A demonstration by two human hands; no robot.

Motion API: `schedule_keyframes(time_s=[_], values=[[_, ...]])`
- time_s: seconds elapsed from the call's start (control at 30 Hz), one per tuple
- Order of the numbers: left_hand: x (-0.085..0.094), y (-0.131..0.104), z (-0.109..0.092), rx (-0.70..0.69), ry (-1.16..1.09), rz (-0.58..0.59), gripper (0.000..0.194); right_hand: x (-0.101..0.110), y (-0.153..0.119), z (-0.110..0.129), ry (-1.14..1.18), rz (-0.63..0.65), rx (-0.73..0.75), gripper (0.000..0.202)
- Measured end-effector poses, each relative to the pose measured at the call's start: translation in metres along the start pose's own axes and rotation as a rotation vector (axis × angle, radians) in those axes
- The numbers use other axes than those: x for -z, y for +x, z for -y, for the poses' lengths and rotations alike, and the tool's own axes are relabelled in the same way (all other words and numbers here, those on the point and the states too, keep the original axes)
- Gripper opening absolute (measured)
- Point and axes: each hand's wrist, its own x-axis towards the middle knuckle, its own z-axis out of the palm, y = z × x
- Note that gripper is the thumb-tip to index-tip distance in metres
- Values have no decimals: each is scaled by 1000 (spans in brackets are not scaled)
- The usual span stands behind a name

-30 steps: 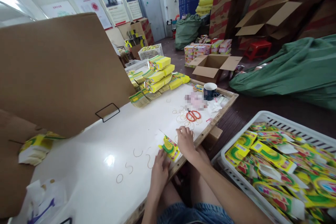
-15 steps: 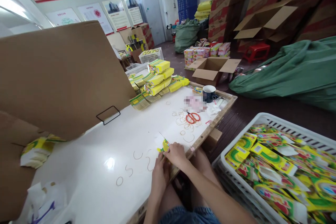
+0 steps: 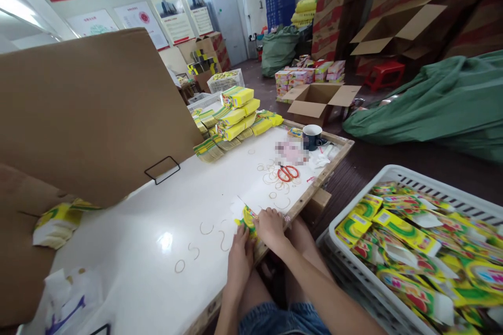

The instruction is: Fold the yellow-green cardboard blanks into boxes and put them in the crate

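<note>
A small yellow-and-green printed carton with a white flap lies at the table's near edge, partly covered by both hands. My left hand is on its near side, fingers over the printed face. My right hand is closed at the carton's right edge, its fingers bent and knuckles up. The fingertips of both hands are partly hidden. Loose rubber bands lie left of the hands, and several more are scattered beyond them around red-handled scissors.
Bundled yellow cartons are stacked at the table's far end, near a dark mug. A white basket full of cartons stands at right. A cardboard sheet rises on the left, with a black wire frame before it.
My right hand has shifted slightly right, away from the left. My left hand now reaches further over the carton, and more of the carton shows between the hands.
</note>
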Motion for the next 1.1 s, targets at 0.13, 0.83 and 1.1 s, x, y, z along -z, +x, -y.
schedule_keyframes(time_s=[0.13, 0.83, 1.1], values=[[1, -3, -6, 70, -47, 17, 39, -3, 9, 2, 70, 28, -38, 29], [36, 16, -70, 16, -1084, 112, 68, 14, -28, -11, 1464, 149, 42, 48], [28, 16, -76, 124, -1092, 1, 43, 36, -40, -18, 1120, 50, 108, 31]])
